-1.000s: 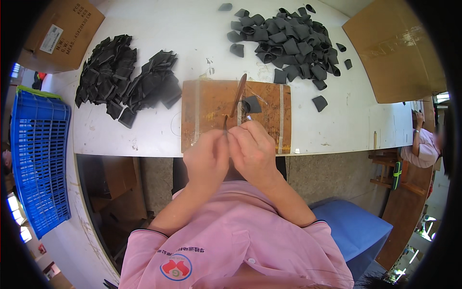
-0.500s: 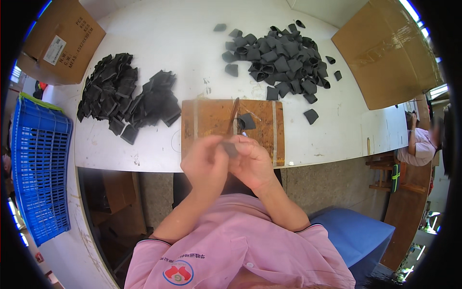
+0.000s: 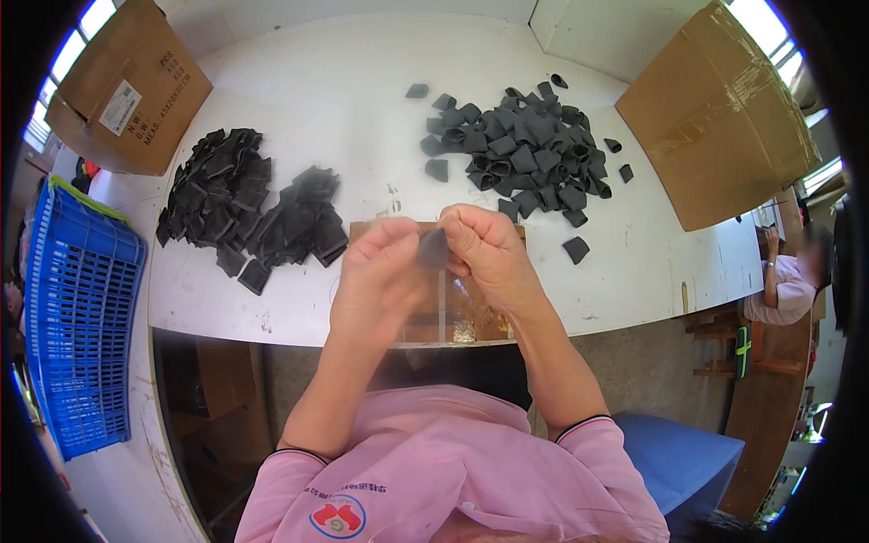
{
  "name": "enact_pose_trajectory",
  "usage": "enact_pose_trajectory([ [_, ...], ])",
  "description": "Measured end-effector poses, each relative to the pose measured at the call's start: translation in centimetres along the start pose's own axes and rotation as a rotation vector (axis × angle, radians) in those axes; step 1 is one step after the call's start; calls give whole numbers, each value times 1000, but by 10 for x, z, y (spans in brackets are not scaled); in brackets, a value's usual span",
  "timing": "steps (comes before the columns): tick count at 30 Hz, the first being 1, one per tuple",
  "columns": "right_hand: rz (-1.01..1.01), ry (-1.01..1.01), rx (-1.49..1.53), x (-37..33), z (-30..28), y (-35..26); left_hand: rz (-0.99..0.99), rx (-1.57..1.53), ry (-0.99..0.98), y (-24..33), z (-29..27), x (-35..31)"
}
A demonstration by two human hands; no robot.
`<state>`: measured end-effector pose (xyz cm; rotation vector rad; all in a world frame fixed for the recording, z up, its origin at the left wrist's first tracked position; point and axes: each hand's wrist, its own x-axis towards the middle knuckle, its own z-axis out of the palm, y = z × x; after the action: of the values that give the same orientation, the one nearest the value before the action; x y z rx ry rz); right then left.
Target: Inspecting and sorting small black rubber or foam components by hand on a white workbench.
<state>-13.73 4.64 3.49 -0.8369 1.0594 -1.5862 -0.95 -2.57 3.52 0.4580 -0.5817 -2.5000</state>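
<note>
A small dark grey fabric piece (image 3: 434,249) is held up between my two hands over the board. My right hand (image 3: 493,258) pinches its right edge between thumb and curled fingers. The fingers of my left hand (image 3: 376,281), slightly blurred, close on its left side. Beneath my hands lies a brown wooden board (image 3: 480,312) with tape strips, mostly covered by them. A heap of flat black fabric pieces (image 3: 217,185) lies to the left, with a second cluster (image 3: 299,222) beside it. Rounded, tube-like grey pieces (image 3: 525,149) are piled at the far right.
Cardboard boxes stand at the back left (image 3: 136,90) and back right (image 3: 724,127) of the white table (image 3: 362,100). A blue plastic basket (image 3: 86,326) is at far left. Beyond the table's right end sits another person (image 3: 786,285). Blue material (image 3: 674,457) is at lower right.
Both hands have risen and moved farther from my body, carrying the fabric piece. The thin brown stick that stood by my fingers no longer shows. The whole view has shifted slightly.
</note>
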Motion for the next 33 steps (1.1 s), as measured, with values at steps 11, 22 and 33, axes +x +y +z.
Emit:
enact_pose_trajectory([
  [11, -696, 393, -889, -21, 22, -4, 706, 844, -196, 6, 17, 9],
  [22, -790, 421, -1049, -14, 27, -13, 460, 125, -159, -2, 1, 4],
  [33, -819, 407, -1119, -9, 21, 0, 502, 662, 11, 2, 5, 1],
])
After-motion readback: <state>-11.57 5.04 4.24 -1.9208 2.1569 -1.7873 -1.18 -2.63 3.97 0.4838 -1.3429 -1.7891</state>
